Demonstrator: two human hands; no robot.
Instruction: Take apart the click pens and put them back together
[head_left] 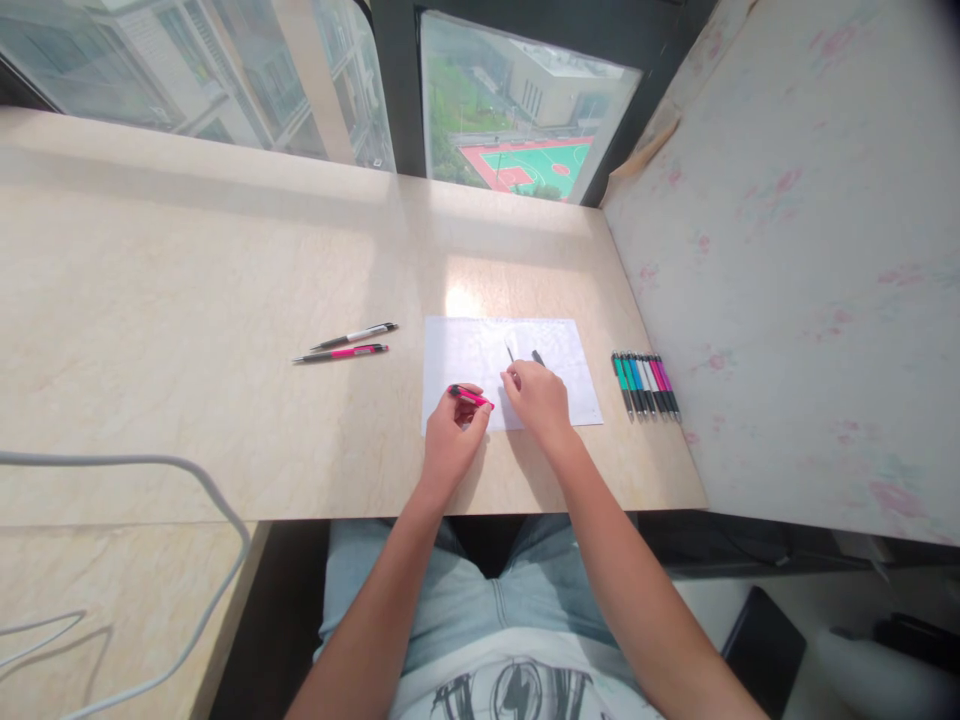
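Observation:
My left hand (454,432) is closed around a pink pen barrel (471,396) with a black clip end, held above the near edge of a white sheet of paper (454,345). Over the paper's middle, my right hand (538,398) has its thumb and fingertips pinched together. What sits between those fingertips is too small to make out. Just beyond them shows a thin dark rod (509,352), like a pen refill or tip. A short black pen part (538,357) lies on the paper, partly hidden behind my right hand.
To the left, a white-and-black pen (355,336) and a pink-and-black pen (341,353) lie side by side. A row of several coloured pens (645,385) lies at the right, close to the wall (787,270). A grey cable (202,480) loops at lower left.

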